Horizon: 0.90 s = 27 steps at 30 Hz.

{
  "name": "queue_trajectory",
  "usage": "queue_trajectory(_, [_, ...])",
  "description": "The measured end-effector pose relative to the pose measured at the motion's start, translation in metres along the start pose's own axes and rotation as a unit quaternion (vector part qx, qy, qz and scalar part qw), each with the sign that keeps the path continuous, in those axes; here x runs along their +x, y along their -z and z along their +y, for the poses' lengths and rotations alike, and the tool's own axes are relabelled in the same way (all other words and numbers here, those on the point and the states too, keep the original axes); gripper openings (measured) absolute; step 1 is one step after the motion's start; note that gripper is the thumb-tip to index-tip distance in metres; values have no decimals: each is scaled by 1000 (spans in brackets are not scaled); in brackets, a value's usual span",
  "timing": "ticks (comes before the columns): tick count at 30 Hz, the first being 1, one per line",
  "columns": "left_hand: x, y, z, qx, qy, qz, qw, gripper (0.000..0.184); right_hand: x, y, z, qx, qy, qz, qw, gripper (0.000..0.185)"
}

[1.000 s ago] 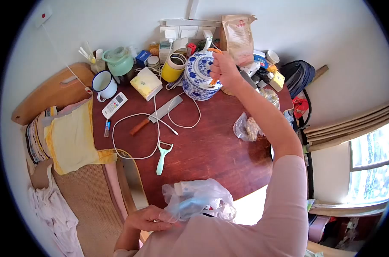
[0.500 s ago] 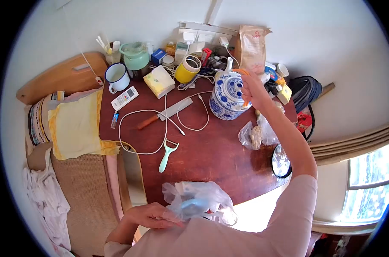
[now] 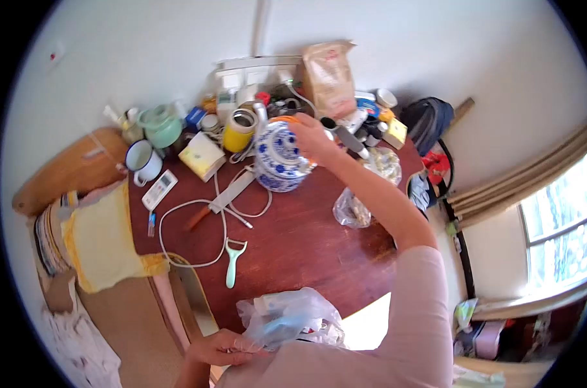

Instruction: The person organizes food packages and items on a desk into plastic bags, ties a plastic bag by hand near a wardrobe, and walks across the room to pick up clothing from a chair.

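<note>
My right hand [image 3: 311, 141] is closed around the orange handle of a blue-and-white porcelain teapot [image 3: 280, 165] at the back of the table. The teapot looks upright; whether its base touches the table I cannot tell. Its left side borders the blade of a cleaver [image 3: 232, 191] with a wooden handle. Down at the front edge, my left hand [image 3: 225, 348] has its fingers closed on the edge of a clear plastic bag [image 3: 293, 317], close to my body. A pale green peeler [image 3: 233, 264] lies between the bag and the cleaver.
White cable [image 3: 167, 252] loops across the left of the dark red table [image 3: 293, 252]. Behind stand an enamel mug [image 3: 145, 161], a yellow cup [image 3: 240, 129], a tissue pack [image 3: 203, 156] and a brown paper bag [image 3: 330, 81]. Under my right forearm lies a clear bag [image 3: 352, 210].
The view has swung to the right. My right hand has shifted the teapot left, nearer the cleaver, over the cable's end. My left hand stays at the plastic bag.
</note>
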<state>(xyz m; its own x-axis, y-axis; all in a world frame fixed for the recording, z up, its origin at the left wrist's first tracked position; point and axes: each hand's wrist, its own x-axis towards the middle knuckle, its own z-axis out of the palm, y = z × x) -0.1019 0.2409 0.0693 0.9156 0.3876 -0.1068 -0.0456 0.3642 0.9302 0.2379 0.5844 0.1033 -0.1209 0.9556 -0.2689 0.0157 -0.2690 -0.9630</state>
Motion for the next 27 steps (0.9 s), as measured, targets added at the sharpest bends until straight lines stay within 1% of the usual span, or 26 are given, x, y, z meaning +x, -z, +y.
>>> queue_trajectory(1, [0,2,2,-14,16,-4,1000,29,14,2,6,-3,22,-31,999,15])
queue_trajectory(3, [-2,2,10,-48,50,-7,998,29,24,-10,3,-42,45,-5,998,14])
queue_trajectory(4, [-2,0,7,-38,26,16,999,29,28,-13,3,-33,56,-1,998,12])
queue_trajectory(5, [0,1,11,-42,39,12,998,29,34,-15,2,-25,66,2,998,9])
queue_trajectory(7, [3,1,16,-53,63,6,997,28,48,-18,3,-50,71,37,996,17])
queue_trajectory(8, [3,0,17,-67,70,8,995,29,52,-17,3,-57,69,25,996,21])
queue_trajectory(10, [4,-6,18,-97,84,14,992,29,43,-23,1,-124,110,85,982,23])
queue_trajectory(11, [5,-8,18,-77,67,22,995,28,37,-24,0,-158,130,114,972,23])
queue_trajectory(12, [5,-10,15,-57,50,30,997,27,30,-23,2,-183,134,132,965,28])
queue_trajectory(13, [3,-14,14,-39,33,39,998,27,32,-14,15,-207,190,147,948,27])
queue_trajectory(15, [5,-25,19,-12,-11,110,994,26,39,6,50,-253,293,168,907,26])
queue_trajectory(16, [4,-31,22,0,-30,149,988,25,27,20,51,-289,391,214,847,28])
queue_trajectory(17, [-1,-33,22,5,-48,170,984,25,1,44,47,-320,485,255,773,31])
queue_trajectory(18, [-6,-32,20,12,-67,192,979,25,-42,66,30,-260,272,205,904,31])
queue_trajectory(19, [-10,-34,20,20,-86,214,973,25,-66,87,17,-314,277,252,872,23])
queue_trajectory(20, [-12,-39,20,29,-103,241,965,24,-61,145,31,-349,331,244,842,24])
queue_trajectory(21, [-13,-46,21,39,-121,268,955,23,-84,173,23,-304,296,278,862,24])
queue_trajectory(22, [-11,-52,24,52,-141,296,943,22,-124,173,-5,-336,262,314,848,23])
queue_trajectory(23, [-6,-57,29,86,-153,303,937,21,-126,210,0,-374,348,328,794,24])
queue_trajectory(24, [1,-64,37,123,-165,310,928,20,-154,212,-16,-458,285,346,768,25])
queue_trajectory(25, [7,-69,44,162,-177,315,918,20,-169,225,-20,-540,296,331,715,28])
queue_trajectory(27, [15,-79,54,176,-184,314,915,22,-166,273,7,-720,251,291,578,34])
